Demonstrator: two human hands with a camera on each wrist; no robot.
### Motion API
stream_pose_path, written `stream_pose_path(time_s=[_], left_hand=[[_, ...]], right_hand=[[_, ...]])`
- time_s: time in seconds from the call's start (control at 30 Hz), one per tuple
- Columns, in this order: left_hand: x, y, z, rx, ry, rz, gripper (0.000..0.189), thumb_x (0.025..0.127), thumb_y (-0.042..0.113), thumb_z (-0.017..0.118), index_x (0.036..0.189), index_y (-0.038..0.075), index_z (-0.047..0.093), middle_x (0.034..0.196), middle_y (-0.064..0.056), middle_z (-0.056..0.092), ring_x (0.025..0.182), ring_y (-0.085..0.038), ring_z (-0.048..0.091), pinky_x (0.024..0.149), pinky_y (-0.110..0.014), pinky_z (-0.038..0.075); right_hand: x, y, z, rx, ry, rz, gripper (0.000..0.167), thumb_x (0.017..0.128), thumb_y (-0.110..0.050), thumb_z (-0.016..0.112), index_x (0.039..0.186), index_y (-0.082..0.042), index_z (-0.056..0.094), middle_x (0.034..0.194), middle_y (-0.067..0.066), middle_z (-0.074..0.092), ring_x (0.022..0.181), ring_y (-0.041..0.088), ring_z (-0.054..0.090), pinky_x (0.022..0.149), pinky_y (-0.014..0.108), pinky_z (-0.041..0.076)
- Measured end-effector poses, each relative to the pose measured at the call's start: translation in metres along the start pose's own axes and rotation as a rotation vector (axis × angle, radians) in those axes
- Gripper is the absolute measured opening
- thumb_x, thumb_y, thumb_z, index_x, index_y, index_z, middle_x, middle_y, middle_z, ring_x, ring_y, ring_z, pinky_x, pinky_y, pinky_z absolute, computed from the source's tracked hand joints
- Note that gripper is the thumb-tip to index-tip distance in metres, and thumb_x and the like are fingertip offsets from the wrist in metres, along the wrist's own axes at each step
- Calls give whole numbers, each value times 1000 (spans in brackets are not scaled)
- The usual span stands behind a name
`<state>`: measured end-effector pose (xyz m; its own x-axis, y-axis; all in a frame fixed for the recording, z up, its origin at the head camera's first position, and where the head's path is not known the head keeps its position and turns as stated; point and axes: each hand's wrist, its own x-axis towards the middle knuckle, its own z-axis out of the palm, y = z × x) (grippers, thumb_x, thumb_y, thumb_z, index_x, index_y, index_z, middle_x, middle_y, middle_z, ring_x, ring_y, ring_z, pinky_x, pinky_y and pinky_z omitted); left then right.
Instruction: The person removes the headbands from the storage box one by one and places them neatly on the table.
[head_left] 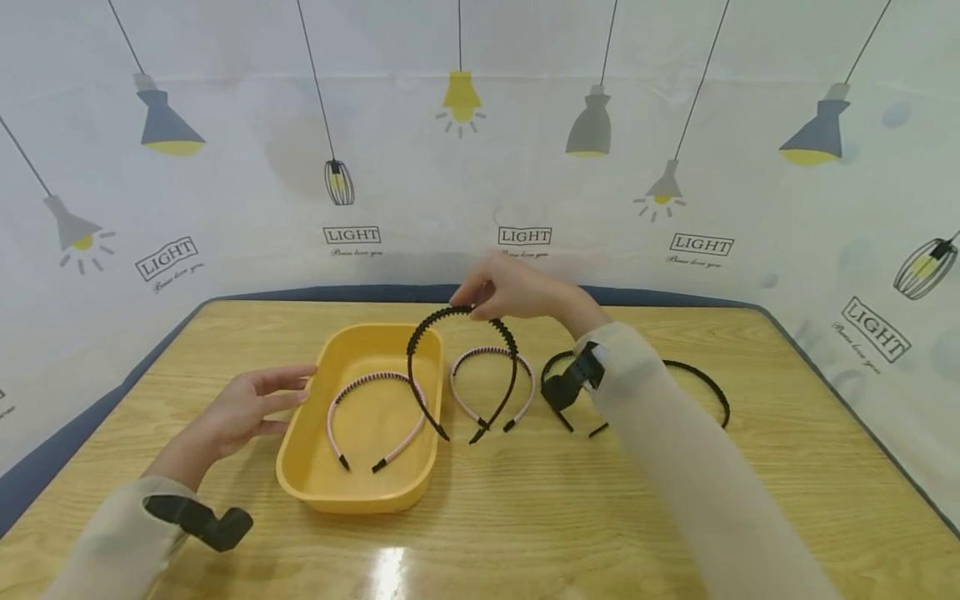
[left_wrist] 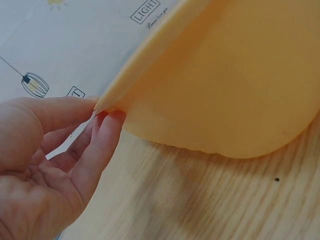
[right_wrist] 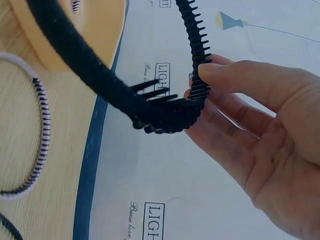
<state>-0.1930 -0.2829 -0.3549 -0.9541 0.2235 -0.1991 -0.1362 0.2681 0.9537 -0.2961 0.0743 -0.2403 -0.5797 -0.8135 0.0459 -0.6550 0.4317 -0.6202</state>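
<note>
My right hand (head_left: 513, 287) pinches a black toothed headband (head_left: 412, 350) at the top of its arch, with thumb and fingers on the band. The headband hangs upright, ends down, over the right edge of a yellow plastic tray (head_left: 300, 487). My left hand (head_left: 243, 408) holds the tray's left rim between thumb and fingers, plain in the left wrist view. Inside the tray lies a pink headband with dark wrapping (head_left: 331, 425). Another pink headband (head_left: 531, 375) lies on the table behind the held one.
Black headbands (head_left: 716, 387) lie to the right on the wooden table (head_left: 525, 517), partly hidden by my right sleeve and wrist camera. A lamp-printed backdrop (head_left: 420, 167) stands behind and around the table's far edge.
</note>
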Motion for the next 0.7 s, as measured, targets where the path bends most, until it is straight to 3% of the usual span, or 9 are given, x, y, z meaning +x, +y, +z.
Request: stream_pose_path(time_s=[0.17,0.4,0.7], left_hand=[[0,0,1,12,11,-8,61,89,21,62,139,-3,34,121,-13,44,93,-4,55,73,-32,53],[1,0,0,11,3,-3,61,89,21,62,139,-2,35,118,-11,45,93,-5,56,73,-32,53],[2,-2,-1,2,14,-15,61,89,21,63,139,-2,35,116,-7,46,92,-5,56,75,-33,53]], right_hand=[[-16,7,2,-35,-14,-5,26,84,0,65,110,1,66,108,11,64,91,18,62,76,27,51],[-35,19,10,8,-28,67,26,83,1,65,109,0,66,108,11,64,92,20,62,75,28,51],[-44,27,24,-5,-84,132,26,84,-1,63,110,-5,66,109,7,63,90,14,61,72,26,52]])
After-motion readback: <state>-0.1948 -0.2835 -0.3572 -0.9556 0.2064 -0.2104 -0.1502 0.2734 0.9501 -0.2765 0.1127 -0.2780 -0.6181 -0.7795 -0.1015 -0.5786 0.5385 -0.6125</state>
